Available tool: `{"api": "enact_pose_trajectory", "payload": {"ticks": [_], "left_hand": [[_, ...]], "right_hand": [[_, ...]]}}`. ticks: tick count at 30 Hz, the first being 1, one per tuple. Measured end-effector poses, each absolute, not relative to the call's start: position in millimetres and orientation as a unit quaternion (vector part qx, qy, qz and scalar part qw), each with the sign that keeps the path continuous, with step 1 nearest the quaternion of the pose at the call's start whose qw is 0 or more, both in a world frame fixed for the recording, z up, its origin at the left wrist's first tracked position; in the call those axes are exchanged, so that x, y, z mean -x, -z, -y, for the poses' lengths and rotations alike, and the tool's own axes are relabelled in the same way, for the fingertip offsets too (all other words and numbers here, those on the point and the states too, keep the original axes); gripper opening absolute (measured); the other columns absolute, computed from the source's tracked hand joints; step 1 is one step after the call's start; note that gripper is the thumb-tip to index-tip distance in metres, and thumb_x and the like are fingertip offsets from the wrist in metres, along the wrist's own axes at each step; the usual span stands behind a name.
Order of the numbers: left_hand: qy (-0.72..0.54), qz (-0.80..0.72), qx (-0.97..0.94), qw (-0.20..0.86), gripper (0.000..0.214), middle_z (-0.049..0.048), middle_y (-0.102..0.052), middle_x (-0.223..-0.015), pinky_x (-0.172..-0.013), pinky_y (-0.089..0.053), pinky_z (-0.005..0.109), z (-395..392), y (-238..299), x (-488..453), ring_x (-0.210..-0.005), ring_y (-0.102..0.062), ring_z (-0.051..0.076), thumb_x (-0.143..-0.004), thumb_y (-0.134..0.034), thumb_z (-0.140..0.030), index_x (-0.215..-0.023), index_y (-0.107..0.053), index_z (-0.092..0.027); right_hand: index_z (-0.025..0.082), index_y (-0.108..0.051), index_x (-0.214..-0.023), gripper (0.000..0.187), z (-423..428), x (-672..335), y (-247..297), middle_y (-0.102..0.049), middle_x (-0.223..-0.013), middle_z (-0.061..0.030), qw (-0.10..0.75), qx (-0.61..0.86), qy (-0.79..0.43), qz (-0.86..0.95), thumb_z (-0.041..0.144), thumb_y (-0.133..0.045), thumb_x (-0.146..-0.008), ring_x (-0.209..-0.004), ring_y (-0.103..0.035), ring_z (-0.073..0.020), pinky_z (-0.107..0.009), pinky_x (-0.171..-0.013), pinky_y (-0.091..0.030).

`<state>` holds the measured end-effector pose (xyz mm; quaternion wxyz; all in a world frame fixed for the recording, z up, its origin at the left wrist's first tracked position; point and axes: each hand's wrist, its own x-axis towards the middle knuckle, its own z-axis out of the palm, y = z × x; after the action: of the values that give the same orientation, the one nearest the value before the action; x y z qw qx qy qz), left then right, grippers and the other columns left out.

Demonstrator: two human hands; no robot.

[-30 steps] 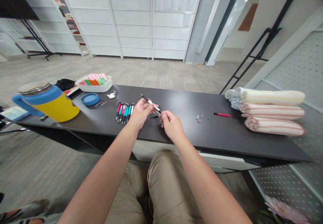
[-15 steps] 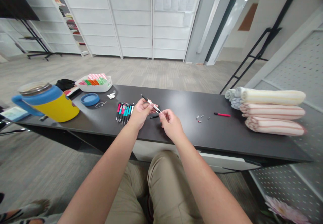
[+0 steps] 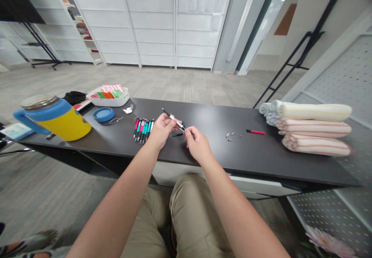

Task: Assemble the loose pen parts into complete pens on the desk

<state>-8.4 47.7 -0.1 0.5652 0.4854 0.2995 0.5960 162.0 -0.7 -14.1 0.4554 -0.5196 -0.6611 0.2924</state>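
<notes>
A slim black-and-white pen (image 3: 172,116) slants over the table between my hands. My left hand (image 3: 164,128) is closed round its middle, with the tip pointing away to the upper left. At the pen's near end, the fingers of my right hand (image 3: 195,138) are pinched together on it; the exact part between them is too small to make out. Under my hands lies a black piece (image 3: 177,135), partly hidden. A row of red, teal and black pens (image 3: 143,130) lies just left of my left hand. Right of my right hand are several tiny pen parts (image 3: 229,140) and a red piece (image 3: 256,132).
Rolled striped towels (image 3: 315,128) are stacked at the right. On the left stand a yellow-and-blue jug (image 3: 65,122), a blue lid (image 3: 104,114) and a white basket (image 3: 113,102) of colourful packets. A crumpled white tissue (image 3: 128,110) lies on the dark table (image 3: 215,114).
</notes>
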Motion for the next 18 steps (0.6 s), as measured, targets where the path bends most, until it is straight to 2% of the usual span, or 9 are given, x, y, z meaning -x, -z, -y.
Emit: {"api": "enact_pose_trajectory", "payload": {"ticks": [7,14,18], "left_hand": [[-0.595,-0.3,-0.486,0.566,0.046,0.0057,-0.079,-0.092,-0.076,-0.058,0.027,-48,1,8,-0.076,-0.074,0.014,-0.082,-0.087,-0.039,-0.106,-0.054,-0.019],[-0.592,-0.293,-0.488,0.57,0.048,0.0058,-0.079,-0.092,-0.076,-0.058,0.028,-47,0,8,-0.077,-0.073,0.015,-0.081,-0.088,-0.039,-0.109,-0.055,-0.019],[-0.599,-0.303,-0.497,0.55,0.046,0.007,-0.079,-0.094,-0.076,-0.057,0.027,-49,2,9,-0.077,-0.073,0.014,-0.083,-0.085,-0.04,-0.112,-0.058,-0.018]], "right_hand": [[0.026,-0.065,-0.093,0.035,-1,-163,17,-0.063,-0.072,0.0032,0.459,0.512,-0.312,0.655,0.05,-0.043,-0.105,-0.062,-0.058,-0.0144,-0.025,-0.061,-0.041],[0.025,-0.065,-0.091,0.041,-7,-163,21,-0.062,-0.071,0.0033,0.466,0.483,-0.403,0.621,0.058,-0.044,-0.103,-0.054,-0.054,-0.0134,-0.026,-0.055,-0.041],[0.025,-0.069,-0.1,0.044,4,-168,14,-0.065,-0.072,0.0019,0.456,0.526,-0.347,0.629,0.059,-0.042,-0.104,-0.059,-0.057,-0.0155,-0.027,-0.058,-0.041]]}}
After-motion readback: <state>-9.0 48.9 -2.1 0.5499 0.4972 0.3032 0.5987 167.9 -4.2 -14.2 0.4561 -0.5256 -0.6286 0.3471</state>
